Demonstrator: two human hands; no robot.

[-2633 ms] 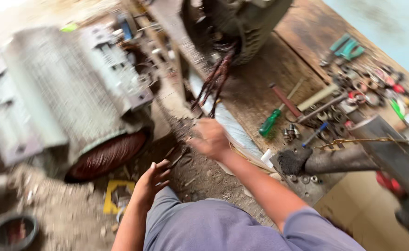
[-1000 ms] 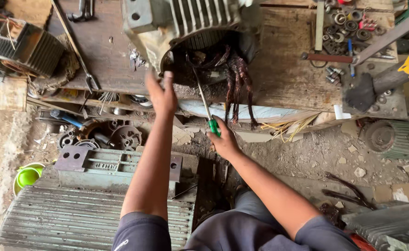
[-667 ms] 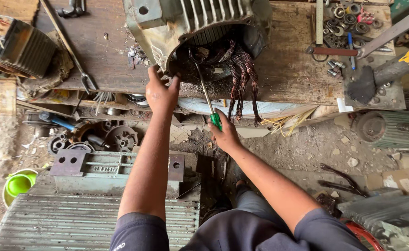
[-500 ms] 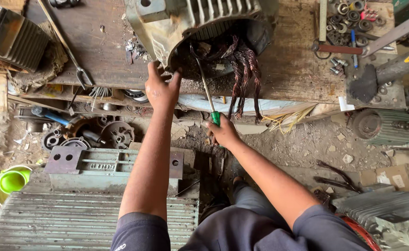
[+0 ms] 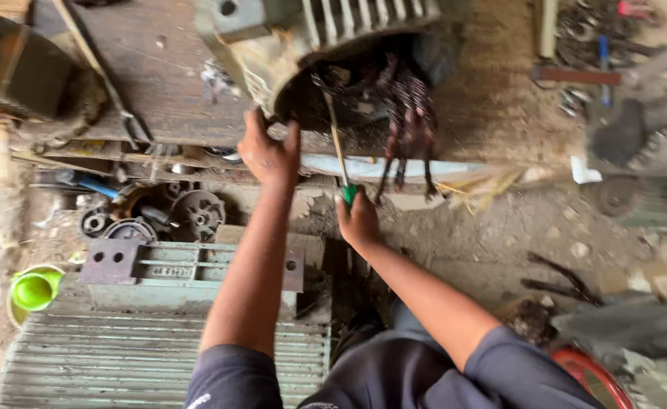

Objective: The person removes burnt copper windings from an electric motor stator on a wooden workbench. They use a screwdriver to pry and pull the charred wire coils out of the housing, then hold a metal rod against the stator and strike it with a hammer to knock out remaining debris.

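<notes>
A finned grey motor housing [image 5: 326, 34] lies on a wooden bench, its open end facing me with dark copper winding wires [image 5: 409, 113] spilling out. My left hand [image 5: 267, 151] grips the lower rim of that opening. My right hand [image 5: 358, 220] is closed on the green handle of a screwdriver [image 5: 338, 151], whose long shaft points up into the opening among the windings.
A second finned motor body [image 5: 159, 363] lies on the ground at lower left, with a green cup [image 5: 34, 290] beside it. Pulleys and gears [image 5: 189, 216] sit under the bench [image 5: 159, 83]. Loose tools crowd the bench's right end [image 5: 591, 60]. A red ring [image 5: 591, 375] lies at lower right.
The view has tilted down and drawn closer. My left hand went from open near the rim to gripping it. The screwdriver tip has pushed deeper into the housing.
</notes>
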